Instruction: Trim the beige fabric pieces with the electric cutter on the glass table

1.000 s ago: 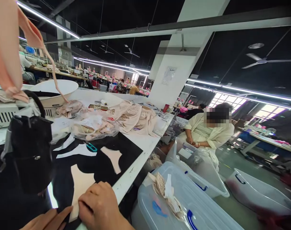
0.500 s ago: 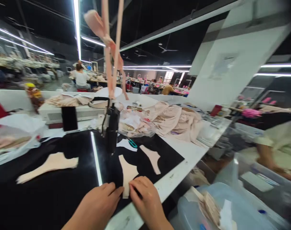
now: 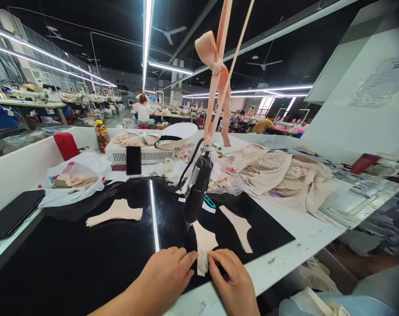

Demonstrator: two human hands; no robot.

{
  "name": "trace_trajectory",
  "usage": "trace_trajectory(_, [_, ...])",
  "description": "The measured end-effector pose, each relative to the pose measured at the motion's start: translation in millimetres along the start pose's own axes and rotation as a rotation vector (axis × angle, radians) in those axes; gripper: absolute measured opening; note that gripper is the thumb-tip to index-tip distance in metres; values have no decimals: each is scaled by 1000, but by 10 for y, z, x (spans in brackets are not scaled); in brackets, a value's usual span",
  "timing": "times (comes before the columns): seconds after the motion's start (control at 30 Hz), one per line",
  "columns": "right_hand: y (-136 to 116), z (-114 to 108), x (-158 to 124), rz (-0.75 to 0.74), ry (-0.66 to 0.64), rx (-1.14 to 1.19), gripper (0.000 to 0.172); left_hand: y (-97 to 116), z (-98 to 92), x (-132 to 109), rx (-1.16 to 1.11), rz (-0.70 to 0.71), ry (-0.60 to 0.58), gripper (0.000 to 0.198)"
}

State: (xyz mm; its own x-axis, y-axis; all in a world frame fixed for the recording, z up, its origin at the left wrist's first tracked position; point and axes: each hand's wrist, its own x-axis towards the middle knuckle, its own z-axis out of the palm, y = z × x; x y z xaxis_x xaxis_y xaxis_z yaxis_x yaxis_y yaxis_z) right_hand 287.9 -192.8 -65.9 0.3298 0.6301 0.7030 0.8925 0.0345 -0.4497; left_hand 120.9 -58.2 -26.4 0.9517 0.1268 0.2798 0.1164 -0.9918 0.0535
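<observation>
A beige cut fabric piece (image 3: pixel 204 239), seemingly several layers, lies on the black work surface (image 3: pixel 97 259) close to its front edge. My left hand (image 3: pixel 173 267) is closed, thumb and forefinger at the left edge of its narrow end. On the opposite edge, my right hand (image 3: pixel 230 274) pinches the fabric between thumb and forefinger. The narrow end between my hands looks rumpled, its layers fanned. Just beyond hangs a black cylindrical tool (image 3: pixel 198 186) on pink straps (image 3: pixel 215 83), its lower tip near the fabric's wide end.
More beige pieces lie left (image 3: pixel 117 212) and right (image 3: pixel 238 228). Behind the tool are a teal-handled item (image 3: pixel 210 202) and a heap of beige garments (image 3: pixel 268 164). A phone (image 3: pixel 133 160) stands upright near a white plastic bag (image 3: pixel 77 175). Other people sit farther back.
My view has turned left, so everything appears farther right. The fabric's narrow end, flat before, is now rumpled between my fingers. The hanging tool has tilted.
</observation>
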Motion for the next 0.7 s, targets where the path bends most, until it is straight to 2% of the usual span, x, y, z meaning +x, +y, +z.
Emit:
trace_trajectory(0.1, [13, 3, -11, 13, -18, 4, 18, -7, 22, 0, -20, -5, 1, 42])
trace_trajectory(0.3, [43, 4, -35, 31, -41, 7, 15, 8, 12, -17, -9, -10, 4, 30])
trace_trajectory(0.43, [75, 3, -40, 44, -53, 5, 15, 6, 4, -8, -16, -21, -21, 29])
trace_trajectory(0.6, [115, 4, -57, 59, -81, 5, 14, 0, 19, -7, -24, -32, -57, 39])
trace_trajectory(0.7, [130, 1, -61, 76, -98, 13, 13, 5, 3, 3, -5, -24, -91, 36])
